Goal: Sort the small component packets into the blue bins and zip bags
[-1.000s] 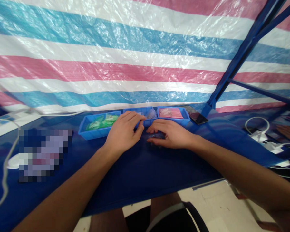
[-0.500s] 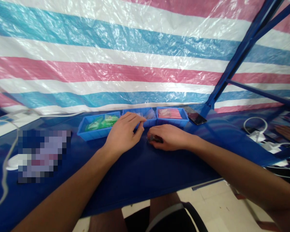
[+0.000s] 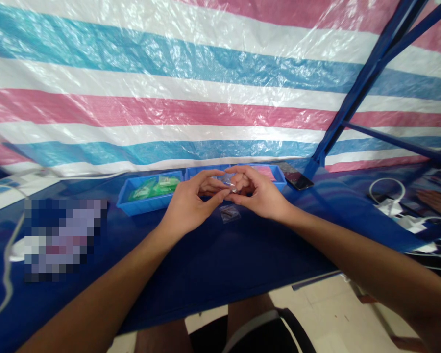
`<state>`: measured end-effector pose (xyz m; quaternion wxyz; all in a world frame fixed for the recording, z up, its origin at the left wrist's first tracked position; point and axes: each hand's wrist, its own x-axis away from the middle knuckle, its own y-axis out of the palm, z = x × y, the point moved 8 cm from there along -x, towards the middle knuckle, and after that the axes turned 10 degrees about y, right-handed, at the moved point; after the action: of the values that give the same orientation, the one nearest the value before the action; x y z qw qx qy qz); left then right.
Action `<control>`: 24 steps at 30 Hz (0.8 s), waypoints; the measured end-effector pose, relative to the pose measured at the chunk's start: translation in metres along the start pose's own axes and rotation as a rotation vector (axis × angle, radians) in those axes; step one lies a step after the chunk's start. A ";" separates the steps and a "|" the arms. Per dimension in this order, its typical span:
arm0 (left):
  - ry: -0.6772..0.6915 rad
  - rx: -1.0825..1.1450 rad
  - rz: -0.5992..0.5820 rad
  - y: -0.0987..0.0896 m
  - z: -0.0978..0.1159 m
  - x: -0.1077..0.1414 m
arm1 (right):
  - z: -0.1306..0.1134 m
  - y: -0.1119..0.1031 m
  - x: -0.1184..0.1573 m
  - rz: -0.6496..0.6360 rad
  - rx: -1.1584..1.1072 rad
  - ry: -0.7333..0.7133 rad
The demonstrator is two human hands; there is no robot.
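Over the front of the blue bins, my left hand (image 3: 194, 195) and my right hand (image 3: 261, 192) meet fingertip to fingertip. Pinched between them is a small clear plastic bag (image 3: 233, 188), mostly covered by the fingers; its contents are too small to make out. Just below the hands, a second small clear bag (image 3: 230, 214) with something dark inside lies flat on the blue tabletop (image 3: 242, 255). Behind my hands, the middle blue bin (image 3: 194, 170) is largely hidden. Both hands are closed at the fingertips.
A blue bin (image 3: 127, 208) with green packets (image 3: 154, 187) stands at left, another blue bin (image 3: 280, 182) with pink packets (image 3: 264, 171) at right. A dark phone (image 3: 297, 177) lies beyond it. White cables and plugs (image 3: 391, 206) sit at right, near another person's hand (image 3: 437, 200).
My right hand has let go of the dark-filled bag, now on the table, and risen toward the left. My hands now meet at a clear bag.
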<state>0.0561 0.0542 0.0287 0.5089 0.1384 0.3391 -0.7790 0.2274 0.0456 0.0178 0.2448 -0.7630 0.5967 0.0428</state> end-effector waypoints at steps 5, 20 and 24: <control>-0.057 0.197 0.137 -0.006 -0.011 -0.003 | 0.007 -0.004 -0.004 0.058 -0.118 0.047; -0.110 0.237 0.058 0.007 -0.013 -0.001 | 0.009 0.002 -0.005 0.021 -0.272 0.137; -0.092 0.169 0.074 0.004 -0.013 0.000 | 0.010 0.008 -0.002 0.004 -0.248 0.136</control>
<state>0.0580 0.0617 0.0180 0.5387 0.1573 0.2435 -0.7911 0.2220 0.0503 0.0075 0.1074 -0.7875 0.6034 0.0649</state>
